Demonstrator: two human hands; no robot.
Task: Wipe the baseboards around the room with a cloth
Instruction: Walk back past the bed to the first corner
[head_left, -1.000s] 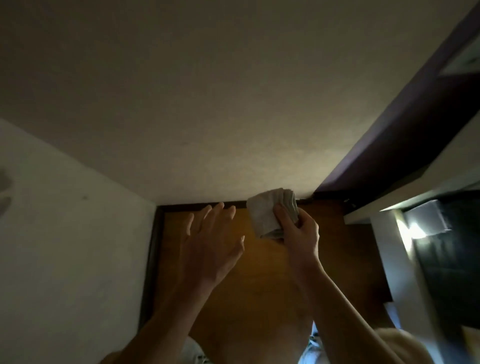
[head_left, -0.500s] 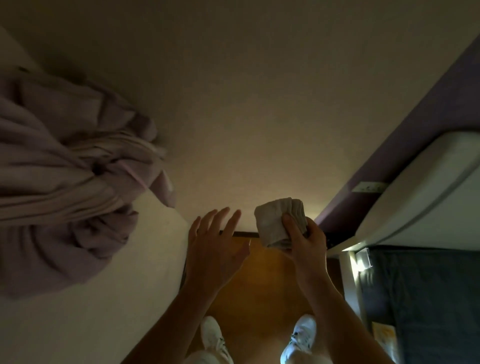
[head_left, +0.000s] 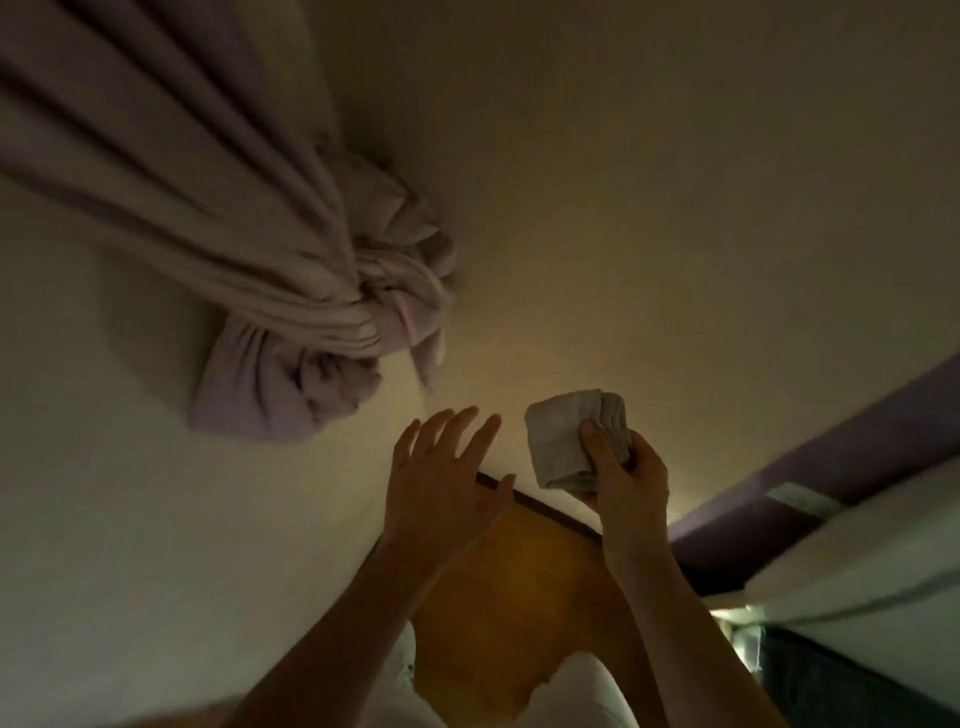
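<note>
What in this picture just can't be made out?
Head view only.
Baseboard: partly hidden behind the left hand and right hand; dim light hides any dust.
Cloth: its lower part is covered by the right hand's grip.
Knotted curtain: top cut off by the upper-left edge.

Knotted curtain (head_left: 291, 291), absent a second ago and at the left edge half a second ago, now fills the upper left. The baseboard (head_left: 550, 512), formerly level, slants down rightward. The mattress (head_left: 857, 561) sits lower right.
</note>
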